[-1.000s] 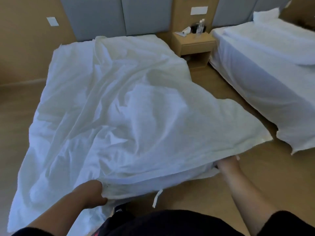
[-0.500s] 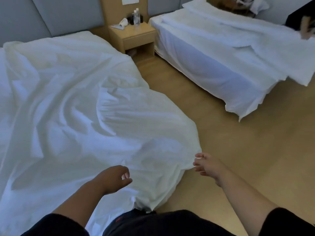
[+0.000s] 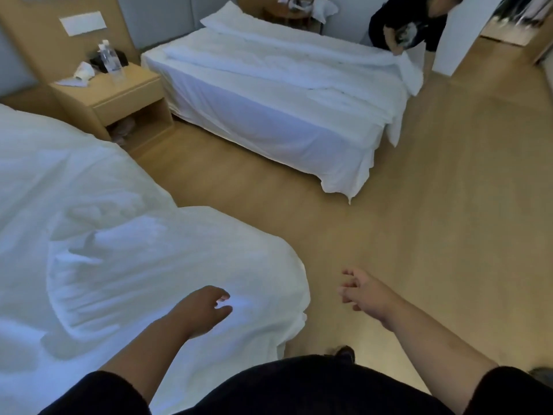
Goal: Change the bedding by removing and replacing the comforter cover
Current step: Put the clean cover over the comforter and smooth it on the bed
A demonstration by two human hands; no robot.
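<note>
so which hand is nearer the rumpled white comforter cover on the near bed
Left. The left hand hovers over the rumpled white comforter cover, fingers loose; the right hand hangs over the wooden floor, beside its corner.

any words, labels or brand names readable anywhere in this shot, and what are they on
None can be read.
Water bottle on the nightstand: any label is too blurred to read.
White wall plate above the nightstand: blank as far as can be seen.
Second person's dark shirt at the far bed: a pale print, too blurred to tell if it holds text.
White comforter cover on the near bed: no tag or print shows.
</note>
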